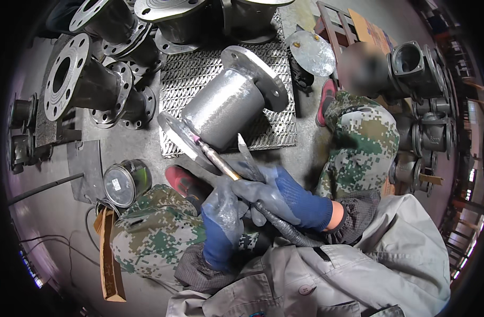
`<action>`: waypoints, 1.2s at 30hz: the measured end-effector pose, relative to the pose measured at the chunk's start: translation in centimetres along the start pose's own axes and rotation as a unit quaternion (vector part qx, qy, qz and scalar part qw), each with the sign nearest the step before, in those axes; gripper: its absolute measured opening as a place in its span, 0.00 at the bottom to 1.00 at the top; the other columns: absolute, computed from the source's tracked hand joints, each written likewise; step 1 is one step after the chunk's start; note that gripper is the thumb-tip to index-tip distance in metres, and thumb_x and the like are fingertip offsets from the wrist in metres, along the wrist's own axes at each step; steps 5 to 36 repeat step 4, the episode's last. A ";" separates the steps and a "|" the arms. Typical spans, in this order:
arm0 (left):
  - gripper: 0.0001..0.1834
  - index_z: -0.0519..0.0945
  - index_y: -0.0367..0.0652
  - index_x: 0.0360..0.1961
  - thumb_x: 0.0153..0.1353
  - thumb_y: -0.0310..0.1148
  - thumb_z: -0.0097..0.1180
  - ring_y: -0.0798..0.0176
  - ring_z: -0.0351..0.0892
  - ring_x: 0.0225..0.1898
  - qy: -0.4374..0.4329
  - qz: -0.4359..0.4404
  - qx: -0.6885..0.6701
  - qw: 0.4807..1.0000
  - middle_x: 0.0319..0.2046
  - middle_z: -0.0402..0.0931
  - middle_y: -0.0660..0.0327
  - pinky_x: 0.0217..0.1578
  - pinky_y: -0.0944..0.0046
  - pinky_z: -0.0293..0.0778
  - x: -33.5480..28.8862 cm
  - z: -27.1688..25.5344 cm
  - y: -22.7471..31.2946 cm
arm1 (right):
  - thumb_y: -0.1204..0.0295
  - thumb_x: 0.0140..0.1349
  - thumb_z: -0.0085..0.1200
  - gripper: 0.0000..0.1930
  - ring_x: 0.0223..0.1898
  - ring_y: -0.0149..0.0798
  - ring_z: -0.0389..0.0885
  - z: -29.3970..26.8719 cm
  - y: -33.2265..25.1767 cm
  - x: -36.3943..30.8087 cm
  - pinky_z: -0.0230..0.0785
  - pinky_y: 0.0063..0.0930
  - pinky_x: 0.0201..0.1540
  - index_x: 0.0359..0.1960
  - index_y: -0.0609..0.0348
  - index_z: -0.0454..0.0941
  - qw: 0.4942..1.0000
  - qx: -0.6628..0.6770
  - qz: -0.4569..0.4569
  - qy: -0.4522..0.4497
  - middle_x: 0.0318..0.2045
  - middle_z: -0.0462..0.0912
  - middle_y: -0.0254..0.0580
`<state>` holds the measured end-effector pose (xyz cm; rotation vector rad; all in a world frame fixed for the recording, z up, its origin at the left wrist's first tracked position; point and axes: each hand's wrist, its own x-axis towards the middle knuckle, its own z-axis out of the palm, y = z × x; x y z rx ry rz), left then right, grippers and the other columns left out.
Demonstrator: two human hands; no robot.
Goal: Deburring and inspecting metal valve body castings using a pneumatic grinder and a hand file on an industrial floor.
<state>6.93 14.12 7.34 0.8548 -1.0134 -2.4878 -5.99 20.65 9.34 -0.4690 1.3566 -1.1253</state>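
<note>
A grey metal pipe fitting (221, 105) with a round flange at each end lies tilted on a metal mesh mat (186, 79). My right hand (268, 193), in a blue and grey glove, grips a slim die grinder (216, 159) with a brass-coloured collar. One grey glove finger points forward beside the tool. The same kind of glove covers my left hand (223, 208), closed around the grinder's rear part. The grinder's pink tip is at the near flange (186, 141), by the fitting's body; exact contact is hard to tell. A ribbed hose (289, 232) trails back under my right wrist.
Several flanged fittings (86, 79) stand at the left, with more beyond the mat. Others are stacked at the right (432, 132). A metal can (123, 185) sits by my left knee, near a wooden strip (111, 259). A round metal plate (312, 53) is at the far right.
</note>
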 end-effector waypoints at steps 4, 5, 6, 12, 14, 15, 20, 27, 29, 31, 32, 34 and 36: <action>0.19 0.70 0.39 0.41 0.72 0.46 0.38 0.73 0.75 0.31 0.045 -0.010 0.049 0.998 0.33 0.75 0.64 0.33 0.75 0.73 -0.2 -0.4 0.2 | 0.61 0.70 0.46 0.25 0.39 0.28 0.78 0.3 -0.9 0.2 0.71 0.18 0.46 0.65 0.59 0.63 0.998 0.043 -0.028 -0.025 0.45 0.80 0.44; 0.19 0.70 0.39 0.41 0.72 0.46 0.38 0.73 0.75 0.31 0.045 -0.010 0.049 0.998 0.33 0.75 0.64 0.33 0.75 0.73 -0.2 -0.4 0.2 | 0.61 0.70 0.46 0.25 0.39 0.28 0.78 0.3 -0.9 0.2 0.71 0.18 0.46 0.65 0.59 0.63 0.998 0.043 -0.028 -0.025 0.45 0.80 0.44; 0.19 0.70 0.39 0.41 0.72 0.46 0.38 0.73 0.75 0.31 0.045 -0.010 0.049 0.998 0.33 0.75 0.64 0.33 0.75 0.73 -0.2 -0.4 0.2 | 0.61 0.70 0.46 0.25 0.39 0.28 0.78 0.3 -0.9 0.2 0.71 0.18 0.46 0.65 0.59 0.63 0.998 0.043 -0.028 -0.025 0.45 0.80 0.44; 0.19 0.70 0.39 0.41 0.72 0.46 0.38 0.73 0.75 0.31 0.045 -0.010 0.049 0.998 0.33 0.75 0.64 0.33 0.75 0.73 -0.2 -0.4 0.2 | 0.61 0.70 0.46 0.25 0.39 0.28 0.78 0.3 -0.9 0.2 0.71 0.18 0.46 0.65 0.59 0.63 0.998 0.043 -0.028 -0.025 0.45 0.80 0.44; 0.19 0.70 0.39 0.41 0.72 0.46 0.38 0.73 0.75 0.31 0.045 -0.010 0.049 0.998 0.33 0.75 0.64 0.33 0.75 0.73 -0.2 -0.4 0.2 | 0.61 0.70 0.46 0.25 0.39 0.28 0.78 0.3 -0.9 0.2 0.71 0.18 0.46 0.65 0.59 0.63 0.998 0.043 -0.028 -0.025 0.45 0.80 0.44; 0.19 0.70 0.39 0.41 0.72 0.46 0.38 0.73 0.75 0.31 0.045 -0.010 0.049 0.998 0.33 0.75 0.64 0.33 0.75 0.73 -0.2 -0.4 0.2 | 0.61 0.70 0.46 0.25 0.39 0.28 0.78 0.3 -0.9 0.2 0.71 0.18 0.46 0.65 0.59 0.63 0.998 0.043 -0.028 -0.025 0.45 0.80 0.44; 0.19 0.70 0.39 0.41 0.72 0.46 0.38 0.73 0.75 0.31 0.045 -0.010 0.049 0.998 0.33 0.75 0.64 0.33 0.75 0.73 -0.2 -0.4 0.2 | 0.61 0.70 0.46 0.25 0.39 0.28 0.78 0.3 -0.9 0.2 0.71 0.18 0.46 0.65 0.59 0.63 0.998 0.043 -0.028 -0.025 0.45 0.80 0.44; 0.19 0.70 0.39 0.41 0.72 0.46 0.38 0.73 0.75 0.31 0.045 -0.010 0.049 0.998 0.33 0.75 0.64 0.33 0.75 0.73 -0.2 -0.4 0.2 | 0.61 0.70 0.46 0.25 0.39 0.28 0.78 0.3 -0.9 0.2 0.71 0.18 0.46 0.65 0.59 0.63 0.998 0.043 -0.028 -0.025 0.45 0.80 0.44; 0.19 0.70 0.39 0.41 0.72 0.46 0.38 0.73 0.75 0.31 0.045 -0.010 0.049 0.998 0.33 0.75 0.64 0.33 0.75 0.73 -0.2 -0.4 0.2 | 0.61 0.70 0.46 0.25 0.39 0.28 0.78 0.3 -0.9 0.2 0.71 0.18 0.46 0.65 0.59 0.63 0.998 0.043 -0.028 -0.025 0.45 0.80 0.44; 0.19 0.70 0.39 0.41 0.72 0.46 0.38 0.73 0.75 0.31 0.045 -0.010 0.049 0.998 0.33 0.75 0.64 0.33 0.75 0.73 -0.2 -0.4 0.2 | 0.61 0.70 0.46 0.25 0.39 0.28 0.78 0.3 -0.9 0.2 0.71 0.18 0.46 0.65 0.59 0.63 0.998 0.043 -0.028 -0.025 0.45 0.80 0.44; 0.19 0.70 0.39 0.41 0.72 0.46 0.38 0.73 0.75 0.31 0.045 -0.010 0.049 0.998 0.33 0.75 0.64 0.33 0.75 0.73 -0.2 -0.4 0.2 | 0.61 0.70 0.46 0.25 0.39 0.28 0.78 0.3 -0.9 0.2 0.71 0.18 0.46 0.65 0.59 0.63 0.998 0.043 -0.028 -0.025 0.45 0.80 0.44; 0.19 0.70 0.39 0.41 0.72 0.46 0.38 0.73 0.75 0.31 0.045 -0.010 0.049 0.998 0.33 0.75 0.64 0.33 0.75 0.73 -0.2 -0.4 0.2 | 0.61 0.70 0.46 0.25 0.39 0.28 0.78 0.3 -0.9 0.2 0.71 0.18 0.46 0.65 0.59 0.63 0.998 0.043 -0.028 -0.025 0.45 0.80 0.44; 0.19 0.70 0.39 0.41 0.72 0.46 0.38 0.73 0.75 0.31 0.045 -0.010 0.049 0.998 0.33 0.75 0.64 0.33 0.75 0.73 -0.2 -0.4 0.2 | 0.61 0.70 0.46 0.25 0.39 0.28 0.78 0.3 -0.9 0.2 0.71 0.18 0.46 0.65 0.59 0.63 0.998 0.043 -0.028 -0.025 0.45 0.80 0.44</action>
